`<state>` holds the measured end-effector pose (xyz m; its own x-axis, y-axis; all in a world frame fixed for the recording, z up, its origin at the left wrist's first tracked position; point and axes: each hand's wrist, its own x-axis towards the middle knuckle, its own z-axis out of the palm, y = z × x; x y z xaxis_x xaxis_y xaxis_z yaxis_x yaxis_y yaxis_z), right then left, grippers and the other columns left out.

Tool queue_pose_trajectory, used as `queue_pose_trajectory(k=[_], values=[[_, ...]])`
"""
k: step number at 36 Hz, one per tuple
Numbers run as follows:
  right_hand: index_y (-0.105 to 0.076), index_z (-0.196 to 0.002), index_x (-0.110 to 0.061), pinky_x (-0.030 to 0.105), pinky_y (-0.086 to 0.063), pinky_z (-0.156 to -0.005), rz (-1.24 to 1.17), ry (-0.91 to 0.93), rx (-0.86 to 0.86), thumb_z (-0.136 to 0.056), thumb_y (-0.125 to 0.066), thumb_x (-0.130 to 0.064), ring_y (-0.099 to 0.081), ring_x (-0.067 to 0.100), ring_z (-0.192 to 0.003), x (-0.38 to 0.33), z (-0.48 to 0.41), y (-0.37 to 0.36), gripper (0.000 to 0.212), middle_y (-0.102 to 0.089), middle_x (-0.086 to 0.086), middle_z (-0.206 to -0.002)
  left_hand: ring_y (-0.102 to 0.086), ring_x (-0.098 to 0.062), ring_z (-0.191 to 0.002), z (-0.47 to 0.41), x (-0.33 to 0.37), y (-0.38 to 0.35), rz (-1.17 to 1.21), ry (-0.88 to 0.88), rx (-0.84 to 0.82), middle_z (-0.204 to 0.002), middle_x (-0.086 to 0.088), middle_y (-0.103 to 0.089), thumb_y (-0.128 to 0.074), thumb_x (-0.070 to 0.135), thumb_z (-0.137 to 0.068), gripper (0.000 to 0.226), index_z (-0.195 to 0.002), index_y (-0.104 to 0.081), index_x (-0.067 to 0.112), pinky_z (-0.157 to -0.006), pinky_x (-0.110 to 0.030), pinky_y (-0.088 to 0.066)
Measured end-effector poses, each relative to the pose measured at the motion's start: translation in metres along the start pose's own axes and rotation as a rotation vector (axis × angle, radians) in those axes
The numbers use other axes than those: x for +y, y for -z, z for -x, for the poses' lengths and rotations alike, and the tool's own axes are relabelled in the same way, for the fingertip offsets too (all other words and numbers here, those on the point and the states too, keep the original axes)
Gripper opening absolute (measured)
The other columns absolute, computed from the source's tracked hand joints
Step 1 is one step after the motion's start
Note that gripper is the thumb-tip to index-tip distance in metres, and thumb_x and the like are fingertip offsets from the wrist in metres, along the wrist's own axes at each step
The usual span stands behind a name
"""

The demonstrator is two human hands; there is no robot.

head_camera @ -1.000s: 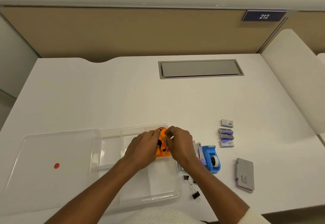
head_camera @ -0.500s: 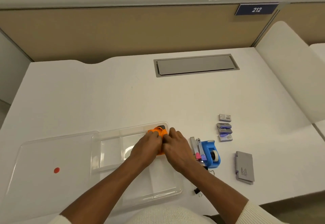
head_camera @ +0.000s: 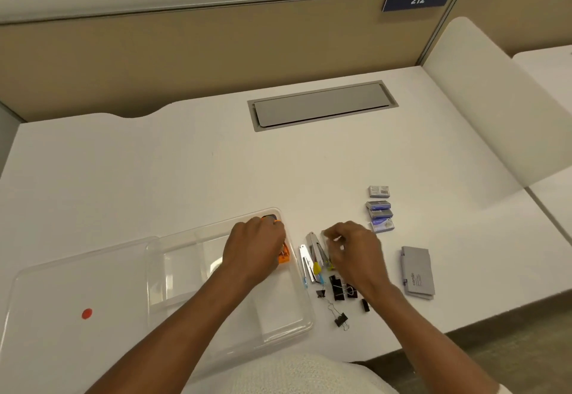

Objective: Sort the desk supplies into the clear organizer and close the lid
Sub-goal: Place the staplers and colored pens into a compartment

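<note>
The clear organizer (head_camera: 305, 327) lies open at the desk's front, its lid (head_camera: 77, 279) flat to its left. My left hand (head_camera: 257, 248) is curled over an orange tape dispenser (head_camera: 284, 257) in the organizer's back right compartment. My right hand (head_camera: 356, 254) hovers with bent fingers just right of the organizer, over the spot beside two silver staplers (head_camera: 312, 246). What lies under that hand is hidden. Black binder clips (head_camera: 338, 289) are scattered below it.
Small staple boxes (head_camera: 379, 208) sit in a column right of my right hand, with a grey flat case (head_camera: 416, 271) nearer the front edge. A grey cable hatch (head_camera: 322, 105) is set into the desk's back. A white divider (head_camera: 495, 108) bounds the right side.
My right hand has let go of the orange dispenser and moved right, over the staplers outside the organizer. My left hand stays on the dispenser. The camera has shifted.
</note>
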<state>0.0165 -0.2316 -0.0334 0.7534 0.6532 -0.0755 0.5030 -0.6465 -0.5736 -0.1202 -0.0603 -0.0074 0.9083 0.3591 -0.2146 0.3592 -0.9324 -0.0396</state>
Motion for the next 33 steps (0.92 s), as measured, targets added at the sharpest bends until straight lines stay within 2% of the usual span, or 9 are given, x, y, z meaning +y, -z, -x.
queue_pose_trajectory(k=[2,4,8,15,20,24,27,30,33], values=[[-0.073,-0.106,-0.025,0.037,-0.056,-0.076,0.101,-0.051,-0.013,-0.088,-0.071,-0.025,-0.064,0.013,-0.087,0.012,0.001,0.007,0.019,-0.07,-0.009,-0.096,-0.064,-0.027,-0.061,-0.005,0.008,0.005,0.032,-0.037,0.061,-0.07,0.001,-0.064,-0.085,0.027,-0.071,0.029,-0.07,-0.058,0.019,-0.05,-0.029,-0.029],[-0.071,-0.108,-0.025,0.038,-0.056,-0.073,0.187,-0.074,-0.039,-0.087,-0.071,-0.032,-0.063,0.016,-0.087,0.019,0.003,0.009,0.022,-0.069,-0.008,-0.094,-0.064,-0.027,-0.082,-0.014,0.017,0.01,0.102,-0.108,0.111,-0.088,0.0,-0.066,-0.074,0.032,-0.088,0.021,-0.085,-0.06,0.017,-0.057,-0.033,-0.038],[-0.069,-0.106,-0.022,0.033,-0.054,-0.065,0.315,-0.076,-0.073,-0.087,-0.068,-0.036,-0.063,0.018,-0.082,0.021,0.006,0.004,0.023,-0.07,-0.004,-0.089,-0.057,-0.022,-0.103,-0.036,0.029,0.006,0.149,-0.291,0.055,-0.109,-0.002,-0.063,-0.071,0.037,-0.091,0.031,-0.112,-0.063,0.015,-0.07,-0.038,-0.051],[-0.064,-0.105,-0.015,0.028,-0.034,-0.056,0.5,-0.021,-0.12,-0.091,-0.064,-0.026,-0.06,0.021,-0.083,0.007,0.005,-0.009,0.018,-0.069,0.001,-0.085,-0.059,-0.027,-0.098,-0.069,0.04,-0.011,0.025,-0.441,-0.115,-0.108,-0.007,-0.06,-0.079,0.032,-0.081,0.044,-0.116,-0.06,0.012,-0.064,-0.035,-0.037],[-0.06,-0.116,-0.014,0.032,-0.048,-0.068,0.515,-0.033,-0.169,-0.093,-0.063,-0.027,-0.062,0.022,-0.092,0.003,-0.004,-0.021,0.027,-0.071,0.004,-0.096,-0.058,-0.024,-0.093,-0.08,0.047,-0.016,0.024,-0.506,-0.189,-0.105,-0.008,-0.058,-0.086,0.027,-0.075,0.05,-0.116,-0.062,0.014,-0.064,-0.034,-0.038],[-0.054,-0.121,-0.014,0.032,-0.049,-0.078,0.501,-0.068,-0.216,-0.096,-0.059,-0.03,-0.063,0.022,-0.101,0.001,-0.014,-0.025,0.029,-0.07,0.005,-0.106,-0.056,-0.024,-0.095,-0.089,0.048,-0.018,-0.001,-0.541,-0.192,-0.105,-0.006,-0.056,-0.087,0.021,-0.073,0.046,-0.114,-0.066,0.014,-0.064,-0.037,-0.047],[-0.055,-0.114,-0.014,0.028,-0.039,-0.061,0.461,-0.097,-0.174,-0.096,-0.057,-0.029,-0.055,0.021,-0.079,0.0,-0.02,-0.022,0.023,-0.069,0.004,-0.095,-0.054,-0.023,-0.091,-0.094,0.045,-0.019,-0.026,-0.556,-0.178,-0.101,-0.005,-0.055,-0.086,0.024,-0.074,0.044,-0.112,-0.066,0.015,-0.061,-0.037,-0.048],[-0.054,-0.112,-0.014,0.026,-0.02,-0.049,0.434,-0.127,-0.161,-0.097,-0.059,-0.032,-0.047,0.023,-0.071,-0.001,-0.026,-0.013,0.023,-0.06,0.003,-0.087,-0.047,-0.019,-0.08,-0.096,0.04,-0.024,-0.046,-0.564,-0.14,-0.097,-0.003,-0.057,-0.083,0.03,-0.079,0.036,-0.107,-0.067,0.014,-0.056,-0.034,-0.039],[-0.056,-0.115,-0.015,0.029,-0.033,-0.058,0.363,-0.157,-0.166,-0.093,-0.065,-0.032,-0.059,0.026,-0.081,0.0,-0.035,-0.008,0.029,-0.067,0.006,-0.098,-0.056,-0.022,-0.086,-0.099,0.036,-0.026,-0.07,-0.575,-0.116,-0.098,-0.004,-0.06,-0.08,0.03,-0.083,0.033,-0.109,-0.069,0.013,-0.057,-0.034,-0.04]])
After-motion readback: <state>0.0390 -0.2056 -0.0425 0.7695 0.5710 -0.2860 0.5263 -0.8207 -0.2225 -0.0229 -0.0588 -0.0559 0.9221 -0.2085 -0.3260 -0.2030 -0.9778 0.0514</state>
